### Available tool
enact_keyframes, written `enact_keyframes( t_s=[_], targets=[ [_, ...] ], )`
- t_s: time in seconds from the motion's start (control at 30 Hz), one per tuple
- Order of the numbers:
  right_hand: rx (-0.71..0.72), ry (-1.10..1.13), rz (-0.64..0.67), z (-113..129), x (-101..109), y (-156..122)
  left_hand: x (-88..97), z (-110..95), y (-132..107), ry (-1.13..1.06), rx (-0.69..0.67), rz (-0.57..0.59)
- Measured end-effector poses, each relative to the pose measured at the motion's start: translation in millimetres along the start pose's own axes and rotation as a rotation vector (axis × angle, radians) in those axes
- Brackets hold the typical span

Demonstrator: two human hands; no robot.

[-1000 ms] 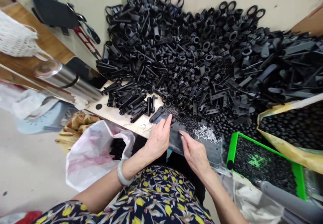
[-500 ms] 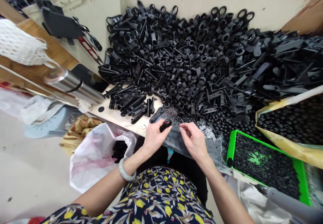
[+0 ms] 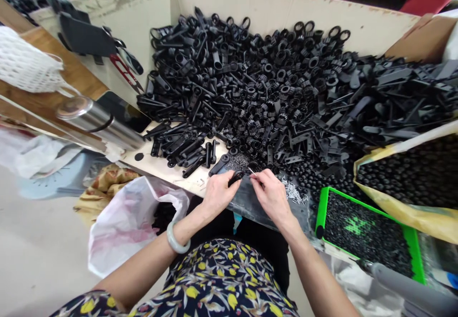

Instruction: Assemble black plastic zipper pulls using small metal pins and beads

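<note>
1. Black plastic parts (image 3: pixel 279 83), rings, clips and flat strips, lay heaped across a pale worktop (image 3: pixel 161 164) walled by board, filling most of the head view.
2. Both forearms reached forward from the bottom of the frame and bent inward, so that the hands met at the near edge of the heap.
3. The left hand (image 3: pixel 218 193) was curled palm-down, thumb and fingertips closed around a small black piece (image 3: pixel 236 178). A pale green bangle (image 3: pixel 175 243) sat on that wrist.
4. The right hand (image 3: pixel 272 195) was also palm-down, with thumb and forefinger pinched shut on a thin metal pin (image 3: pixel 252 171). The tip of the pin pointed at the small black piece, and the two hands were almost touching.
5. The held piece was just above a dark mat (image 3: pixel 250 205) at the worktop's front edge, between the hands.
6. A scatter of loose silver pins (image 3: pixel 293 193) lay just right of the right hand.
7. Further right stood a green tray (image 3: pixel 324 207) of tiny dark bits, and behind it a yellow bag (image 3: pixel 404 214) of small black pieces.
8. To the left lay a steel flask (image 3: pixel 100 121), with a white plastic bag (image 3: pixel 125 221) open below the worktop's edge.
</note>
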State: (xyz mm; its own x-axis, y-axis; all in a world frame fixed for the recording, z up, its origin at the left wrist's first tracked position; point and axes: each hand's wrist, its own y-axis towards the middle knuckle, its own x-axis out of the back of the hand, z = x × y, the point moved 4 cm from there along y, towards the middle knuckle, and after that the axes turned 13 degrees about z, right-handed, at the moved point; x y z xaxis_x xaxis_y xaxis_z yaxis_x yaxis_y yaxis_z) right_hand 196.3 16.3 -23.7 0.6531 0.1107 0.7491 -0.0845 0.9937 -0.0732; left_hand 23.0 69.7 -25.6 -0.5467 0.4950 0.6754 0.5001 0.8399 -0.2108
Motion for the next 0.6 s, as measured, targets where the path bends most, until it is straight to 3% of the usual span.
enact_keyframes(
  t_s=[0.17, 0.33, 0.43, 0.6],
  targets=[
    [-0.049, 0.207, -0.06, -7.3, 13.8, -24.9, -9.4, -5.8, 16.6, 0.276, -0.037, 0.157],
    [-0.042, 0.341, -0.113, -11.5, 12.6, -36.6, -8.1, -7.5, 18.6, 0.278, -0.064, 0.152],
    [-0.034, 0.395, -0.149, -12.4, 13.0, -33.7, 1.7, -10.4, 13.8, 0.053, -0.115, 0.084],
    [0.048, 0.383, -0.135, 8.3, 23.2, -27.0, 9.1, -16.5, -7.5, -0.657, -0.08, 0.103]
  ],
)
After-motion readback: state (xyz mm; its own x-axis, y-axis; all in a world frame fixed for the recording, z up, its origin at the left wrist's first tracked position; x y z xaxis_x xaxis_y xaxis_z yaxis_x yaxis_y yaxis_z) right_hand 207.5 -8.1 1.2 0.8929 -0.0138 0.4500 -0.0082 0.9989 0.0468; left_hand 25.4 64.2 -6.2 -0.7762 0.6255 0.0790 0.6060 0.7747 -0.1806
